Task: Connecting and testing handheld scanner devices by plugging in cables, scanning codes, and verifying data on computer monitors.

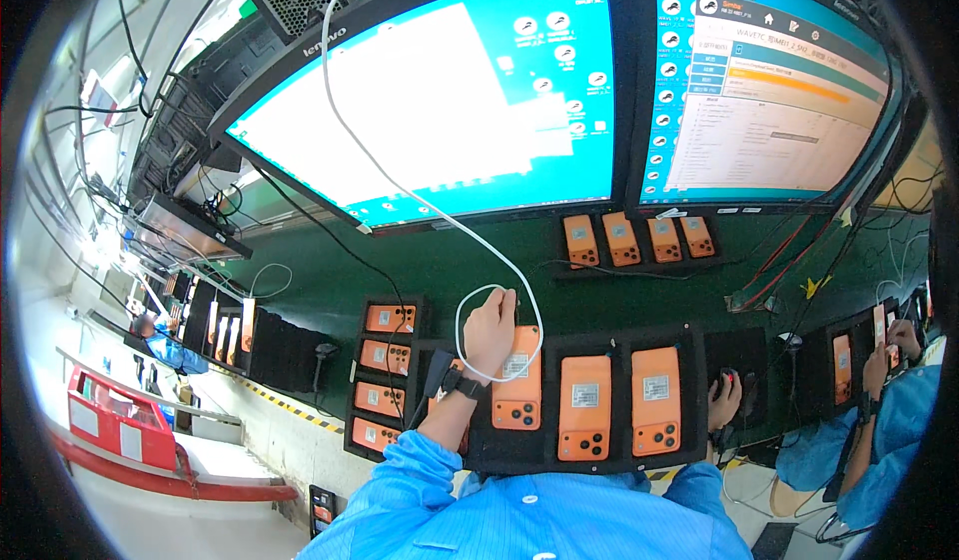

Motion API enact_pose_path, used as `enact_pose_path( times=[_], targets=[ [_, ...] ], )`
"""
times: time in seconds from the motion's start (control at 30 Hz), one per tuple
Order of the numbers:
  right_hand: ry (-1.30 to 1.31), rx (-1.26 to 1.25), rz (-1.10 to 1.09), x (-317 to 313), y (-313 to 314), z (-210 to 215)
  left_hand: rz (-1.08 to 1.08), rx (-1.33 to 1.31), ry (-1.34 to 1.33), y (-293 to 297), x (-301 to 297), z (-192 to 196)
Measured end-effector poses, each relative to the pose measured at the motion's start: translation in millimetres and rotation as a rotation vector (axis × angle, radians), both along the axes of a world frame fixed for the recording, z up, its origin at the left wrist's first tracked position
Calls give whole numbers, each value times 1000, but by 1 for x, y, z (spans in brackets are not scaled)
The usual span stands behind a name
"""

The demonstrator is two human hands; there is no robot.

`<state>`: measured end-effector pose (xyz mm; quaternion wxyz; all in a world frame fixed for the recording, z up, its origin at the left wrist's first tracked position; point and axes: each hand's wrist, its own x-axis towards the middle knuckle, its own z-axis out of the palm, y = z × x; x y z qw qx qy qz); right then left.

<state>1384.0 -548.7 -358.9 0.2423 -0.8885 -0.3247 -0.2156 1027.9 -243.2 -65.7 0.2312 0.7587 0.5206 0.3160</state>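
Shows two monitors (430,110) at the far edge of the desk (659,305), one black tray (621,400) of three orange phones (584,420) at the near edge. Cannot tell the grip of right hand (725,400); pinches one white cable (540,325) in left hand (489,330), by leftmost phone (516,395).

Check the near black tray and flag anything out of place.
The leftmost orange phone, by the left hand, sits farther from the person than the two phones beside it, breaking the row. A white cable loops loosely about that hand. No spill or damage is evident.
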Motion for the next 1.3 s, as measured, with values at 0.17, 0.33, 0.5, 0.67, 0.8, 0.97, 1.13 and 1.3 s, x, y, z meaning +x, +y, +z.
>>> enact_pose_path(
  times=[0.17,0.33,0.5,0.67,0.8,0.97,1.13,1.3],
  targets=[
    [19,8,13,0,-1,4,-4,27,2,3,3,-2],
    [25,22,29,1,2,4,24,-40,53,-1,0,5],
    [15,7,-25,-3,-4,-7,4,-22,15,-4,-1,4],
    [25,20,-40,-4,-2,-4,-6,-23,-12,-3,1,4],
    [33,13,-45,-4,1,3,-4,-17,4,0,0,2],
    [37,8,-64,-6,1,2,-5,-19,54,1,-1,1],
    [41,21,-40,-3,-2,-2,8,-60,82,-1,-1,5],
    [48,21,-44,-4,-1,-1,10,-54,85,-1,-2,2]
  ],
)
